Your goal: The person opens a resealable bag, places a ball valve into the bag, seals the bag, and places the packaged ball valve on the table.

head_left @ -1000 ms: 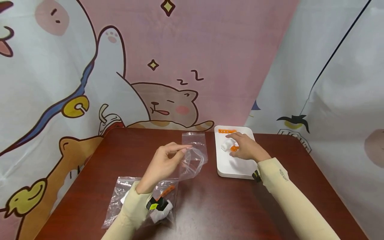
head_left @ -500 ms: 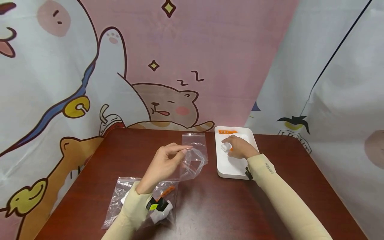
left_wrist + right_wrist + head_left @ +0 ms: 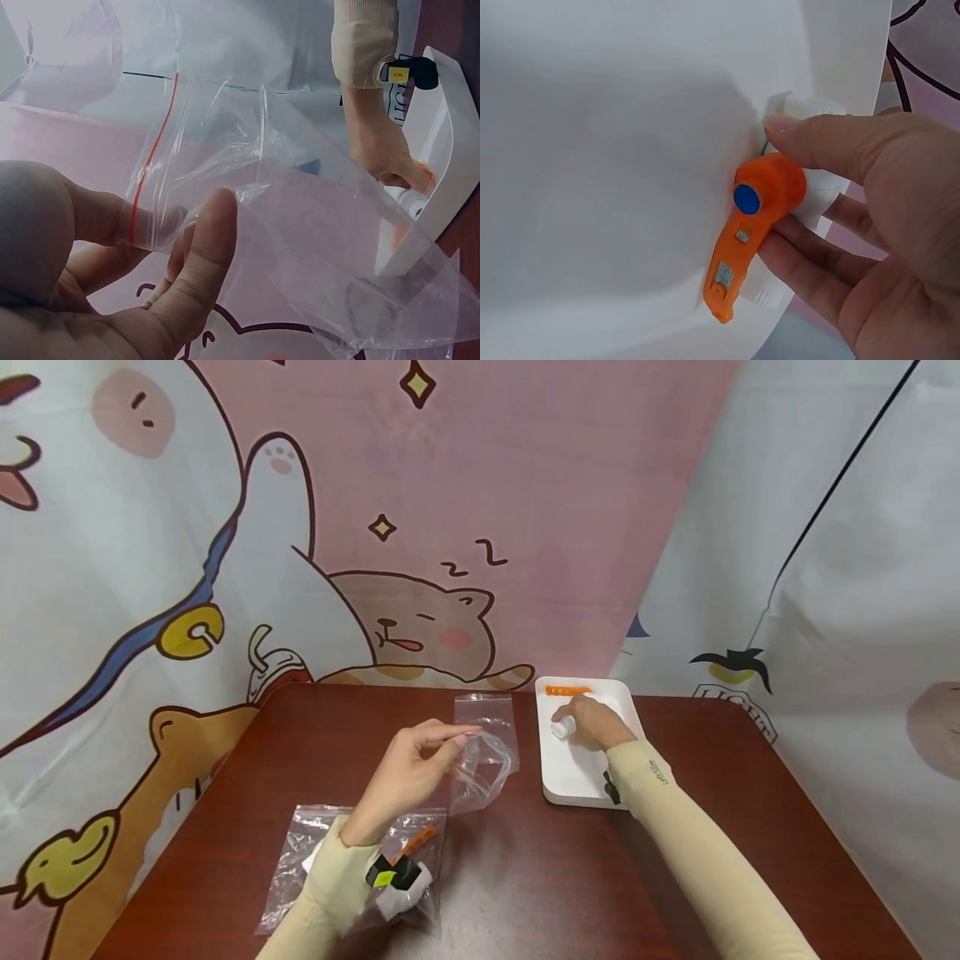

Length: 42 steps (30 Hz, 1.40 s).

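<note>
My left hand [image 3: 412,768] pinches the top of a clear zip-lock bag [image 3: 247,142] between thumb and fingers. A red line runs along the bag's mouth, and the bag hangs over the table. My right hand [image 3: 596,724] reaches into a white tray [image 3: 573,789]. In the right wrist view its thumb and fingers lie on either side of an orange plastic part [image 3: 769,187] with a round blue end and a narrow arm. A white plastic piece [image 3: 562,727] sits right beside it, partly hidden by the fingers. An orange strip with holes [image 3: 567,691] lies at the tray's far end.
Under the left forearm lies a filled zip-lock bag [image 3: 285,877] with white pieces and an orange strip inside. Another clear bag [image 3: 487,706] lies flat beyond the left hand. A printed cloth [image 3: 570,527] hangs behind the brown table [image 3: 525,893].
My right hand has moved left and down into the tray, closing around the orange part, which the hand now covers in the head view. The left hand keeps its hold on the bag.
</note>
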Each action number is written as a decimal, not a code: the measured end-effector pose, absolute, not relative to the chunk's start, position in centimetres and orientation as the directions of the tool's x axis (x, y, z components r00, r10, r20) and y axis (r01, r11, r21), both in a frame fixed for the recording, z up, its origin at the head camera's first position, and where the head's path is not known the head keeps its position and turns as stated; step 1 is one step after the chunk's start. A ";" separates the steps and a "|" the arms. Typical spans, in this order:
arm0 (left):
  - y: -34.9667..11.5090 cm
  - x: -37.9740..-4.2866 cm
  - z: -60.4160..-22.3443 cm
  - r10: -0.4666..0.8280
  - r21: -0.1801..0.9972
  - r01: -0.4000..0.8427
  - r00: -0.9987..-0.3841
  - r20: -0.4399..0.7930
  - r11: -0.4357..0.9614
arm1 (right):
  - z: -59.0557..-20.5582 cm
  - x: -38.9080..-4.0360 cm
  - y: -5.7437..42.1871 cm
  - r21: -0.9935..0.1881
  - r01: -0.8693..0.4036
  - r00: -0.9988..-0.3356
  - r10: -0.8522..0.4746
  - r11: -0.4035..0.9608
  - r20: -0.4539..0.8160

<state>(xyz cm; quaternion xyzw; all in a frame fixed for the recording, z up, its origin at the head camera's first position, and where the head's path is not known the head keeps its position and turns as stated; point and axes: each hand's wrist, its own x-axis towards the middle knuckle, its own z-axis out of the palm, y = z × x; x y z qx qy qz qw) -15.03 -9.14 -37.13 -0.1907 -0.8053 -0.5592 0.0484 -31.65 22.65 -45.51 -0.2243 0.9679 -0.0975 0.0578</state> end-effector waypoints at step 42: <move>-9.2 -14.8 -36.9 0.243 0.895 0.326 -0.935 0.258 0.303 | -42.8 -29.3 23.9 -0.614 -0.289 -0.931 -0.365 0.734 0.002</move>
